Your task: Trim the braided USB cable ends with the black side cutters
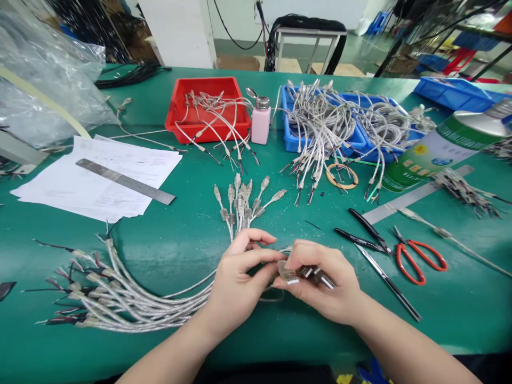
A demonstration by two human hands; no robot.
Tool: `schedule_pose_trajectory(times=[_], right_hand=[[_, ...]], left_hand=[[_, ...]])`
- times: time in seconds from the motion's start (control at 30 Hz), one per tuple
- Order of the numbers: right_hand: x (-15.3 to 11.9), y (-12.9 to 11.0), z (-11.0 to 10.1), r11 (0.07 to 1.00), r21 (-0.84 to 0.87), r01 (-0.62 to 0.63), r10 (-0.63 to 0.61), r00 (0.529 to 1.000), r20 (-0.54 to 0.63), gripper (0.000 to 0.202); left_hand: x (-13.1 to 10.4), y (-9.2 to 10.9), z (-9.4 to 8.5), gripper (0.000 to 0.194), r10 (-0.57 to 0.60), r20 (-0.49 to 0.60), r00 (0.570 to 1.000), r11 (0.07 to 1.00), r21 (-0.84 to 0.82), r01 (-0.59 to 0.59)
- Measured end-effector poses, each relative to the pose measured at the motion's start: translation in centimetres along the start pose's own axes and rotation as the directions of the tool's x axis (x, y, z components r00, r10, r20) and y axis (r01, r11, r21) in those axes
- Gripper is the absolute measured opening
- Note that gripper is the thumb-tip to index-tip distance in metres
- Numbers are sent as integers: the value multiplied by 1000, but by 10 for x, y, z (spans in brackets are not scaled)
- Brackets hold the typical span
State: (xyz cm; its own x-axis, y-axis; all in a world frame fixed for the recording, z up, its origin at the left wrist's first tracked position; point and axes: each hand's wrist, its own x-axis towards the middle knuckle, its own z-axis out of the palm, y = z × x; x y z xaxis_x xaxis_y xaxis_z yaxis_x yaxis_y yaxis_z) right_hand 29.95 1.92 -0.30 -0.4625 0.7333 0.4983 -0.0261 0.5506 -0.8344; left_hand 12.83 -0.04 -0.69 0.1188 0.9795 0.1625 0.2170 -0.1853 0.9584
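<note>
Several USB plugs with metal ends and clear housings sit in my right hand, its fingers closed around them. The thumb and forefinger of my left hand pinch the back end of the foremost plug, where its cable joins; the fingers hide part of this. Below my left wrist passes a bundle of silvery cables. Its stripped wire ends fan out at the left, and its clear connectors with small ferrite lumps stand up just beyond my left hand.
Behind lie a red tray of cables, a pink pump bottle and blue trays heaped with cables. At right are a green can, black-handled pliers, red-handled scissors and tweezers. A steel ruler rests on papers.
</note>
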Motion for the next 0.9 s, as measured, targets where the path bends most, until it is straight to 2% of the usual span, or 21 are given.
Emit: schedule_pose_trajectory(times=[0.17, 0.23, 0.3, 0.37, 0.43, 0.47, 0.5, 0.53, 0.6, 0.63, 0.67, 0.7, 0.77, 0.8, 0.83, 0.87, 0.9], right_hand=[[2, -6, -3, 997, -75, -27, 25, 999, -38, 18], [4, -9, -12, 988, -129, -86, 83, 996, -26, 15], [7, -11, -25, 965, -215, -147, 141, 989, -44, 16], [10, -12, -39, 942, -289, -173, 119, 974, -195, 23], [11, -11, -50, 913, -374, -162, 7, 924, -383, 32], [12, -11, -53, 887, -435, -154, -50, 905, -422, 34], [12, -9, -54, 853, -502, -142, -85, 911, -403, 33], [12, -7, -52, 817, -562, -131, -78, 940, -333, 29], [10, -1, -45, 759, -643, -101, 64, 995, -81, 20], [9, 3, -40, 734, -674, -82, 170, 983, 66, 17], [7, 7, -35, 708, -704, -59, 266, 946, 188, 14], [6, 11, -30, 678, -734, -34, 339, 901, 272, 12], [3, 16, -22, 627, -779, 5, 417, 843, 341, 11], [3, 18, -20, 615, -789, 9, 428, 836, 343, 12], [2, 19, -18, 608, -794, 5, 434, 835, 338, 14], [1, 19, -17, 599, -801, 4, 443, 832, 335, 16], [1, 18, -17, 591, -807, 6, 451, 826, 337, 17]], left_hand=[[3, 1, -1, 12, 45, 24, 999, 999, -27, -44], [4, -1, 1, 13, 68, 24, 997, 998, -18, -68], [2, -4, 5, 19, 67, 89, 994, 996, 44, -71], [-3, -8, 10, 33, 46, 207, 977, 982, 168, -82], [-8, -10, 15, 45, 37, 339, 940, 942, 302, -146], [-10, -11, 17, 47, 46, 396, 917, 919, 344, -194], [-11, -10, 19, 46, 62, 448, 892, 901, 360, -243], [-11, -9, 19, 44, 79, 495, 865, 891, 354, -285], [-8, -6, 16, 34, 118, 561, 819, 894, 300, -334], [-5, -3, 12, 30, 138, 573, 808, 902, 265, -341], [-2, -1, 7, 28, 158, 565, 810, 911, 233, -340], [2, 2, 1, 28, 175, 526, 833, 919, 216, -330], [9, 6, -15, 25, 176, 314, 933, 925, 271, -266], [12, 7, -23, 23, 150, 163, 975, 921, 335, -198], [14, 7, -31, 21, 112, 18, 993, 906, 408, -110], [17, 7, -38, 22, 71, -87, 994, 871, 490, -19], [19, 6, -44, 29, 28, -141, 990, 813, 580, 59]])
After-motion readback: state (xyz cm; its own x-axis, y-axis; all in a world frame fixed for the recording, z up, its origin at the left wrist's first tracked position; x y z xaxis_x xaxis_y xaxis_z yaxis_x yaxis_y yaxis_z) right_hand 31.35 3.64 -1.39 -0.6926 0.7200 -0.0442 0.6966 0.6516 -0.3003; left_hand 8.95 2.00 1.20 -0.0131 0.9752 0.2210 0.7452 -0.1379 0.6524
